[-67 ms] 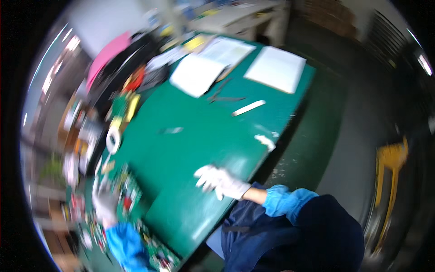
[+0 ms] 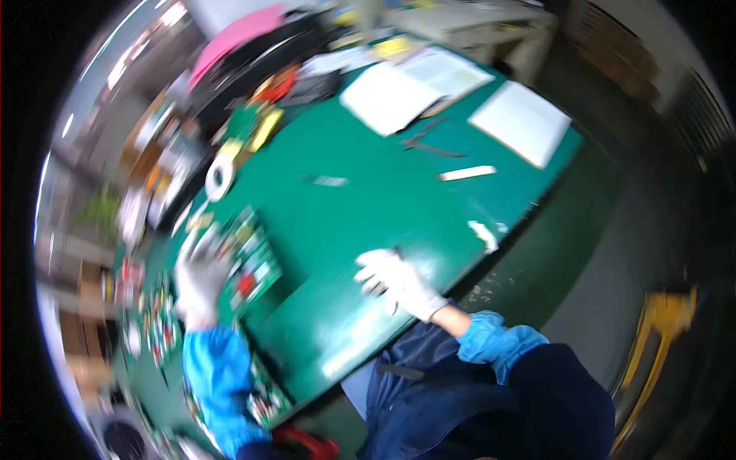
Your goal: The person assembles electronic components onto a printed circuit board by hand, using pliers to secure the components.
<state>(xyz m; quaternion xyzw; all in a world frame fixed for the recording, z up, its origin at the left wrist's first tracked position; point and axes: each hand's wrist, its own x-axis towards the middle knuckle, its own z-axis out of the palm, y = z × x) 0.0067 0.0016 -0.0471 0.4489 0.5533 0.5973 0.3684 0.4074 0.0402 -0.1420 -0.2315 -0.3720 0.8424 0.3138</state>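
Observation:
My left hand, in a white glove, is closed at the left edge of a green circuit board carrying several parts, one of them red. The board is tilted and seems raised off the green table, with a dark shadow beside it. Motion blur hides exactly how the fingers grip it. My right hand, also gloved in white, hovers over or rests on the table near its front edge. Its fingers point left, loosely bent and apart, and I make out nothing held in them.
More populated circuit boards lie by my left forearm and farther left. A white tape roll, dark pliers, a white strip and papers are on the green table. A yellow frame stands right.
My view has swung, so the table and papers appear shifted, mostly rightward. My left hand and the circuit board appear higher in the picture. The right hand keeps its place near the table's front edge.

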